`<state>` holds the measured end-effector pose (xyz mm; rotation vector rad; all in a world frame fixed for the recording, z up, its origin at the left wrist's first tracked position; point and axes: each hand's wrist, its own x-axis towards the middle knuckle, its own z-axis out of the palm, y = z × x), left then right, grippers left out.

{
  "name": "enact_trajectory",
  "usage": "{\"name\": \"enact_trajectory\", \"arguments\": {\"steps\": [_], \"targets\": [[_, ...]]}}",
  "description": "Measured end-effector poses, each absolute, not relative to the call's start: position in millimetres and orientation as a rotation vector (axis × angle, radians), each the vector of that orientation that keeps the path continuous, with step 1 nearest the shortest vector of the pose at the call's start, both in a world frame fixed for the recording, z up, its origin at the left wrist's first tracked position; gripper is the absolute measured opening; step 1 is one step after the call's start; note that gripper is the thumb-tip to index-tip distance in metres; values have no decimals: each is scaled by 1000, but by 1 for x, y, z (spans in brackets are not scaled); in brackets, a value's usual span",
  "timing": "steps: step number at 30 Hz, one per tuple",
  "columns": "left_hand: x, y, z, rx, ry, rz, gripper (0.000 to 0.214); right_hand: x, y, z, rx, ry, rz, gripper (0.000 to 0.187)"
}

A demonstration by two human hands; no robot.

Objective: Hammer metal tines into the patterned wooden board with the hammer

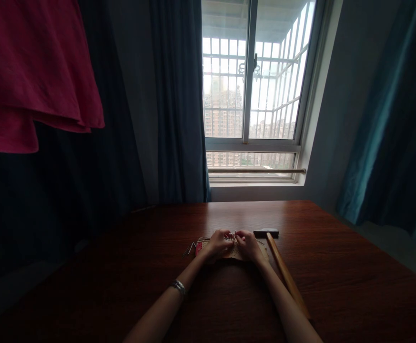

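In the middle of the table a flat, light tan piece [235, 254] with small dark dots or holes and a red patch at its left end lies under both hands. My left hand [220, 243] is closed over its left half, fingertips pinched together. From the other side my right hand [248, 244] comes in, its fingers also bent into a pinch. Between the fingertips some small thin bits stand up, too small to name. Left of the piece lie several thin metal pieces like nails [189, 248]. A hammer [282, 264] with a wooden handle and dark head rests beside my right forearm.
The brown wooden table [336, 267] reaches back to a barred window [250, 95]. A blue curtain [179, 95] hangs left of the window, another curtain [382, 133] at the right. A pink cloth [39, 71] hangs at the upper left.
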<state>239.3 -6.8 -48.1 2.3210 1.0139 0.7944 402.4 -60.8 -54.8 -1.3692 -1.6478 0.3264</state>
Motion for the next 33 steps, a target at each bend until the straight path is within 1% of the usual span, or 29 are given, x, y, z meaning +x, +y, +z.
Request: {"name": "enact_trajectory", "arguments": {"steps": [5, 11, 19, 25, 33], "targets": [[245, -7, -48, 2334, 1079, 821, 22, 403, -60, -55, -1369, -1667, 316, 22], [248, -14, -41, 2164, 1021, 836, 17, 405, -60, -56, -1363, -1693, 302, 22], [251, -13, -43, 2157, 1037, 839, 25, 406, -58, -58, -1355, -1725, 297, 22], [253, -8, -49, 2163, 1073, 819, 25, 406, -56, -61, -1354, -1731, 307, 24], [252, -6, -52, 2159, 1093, 824, 19, 406, -61, -54, -1365, -1729, 325, 24]]}}
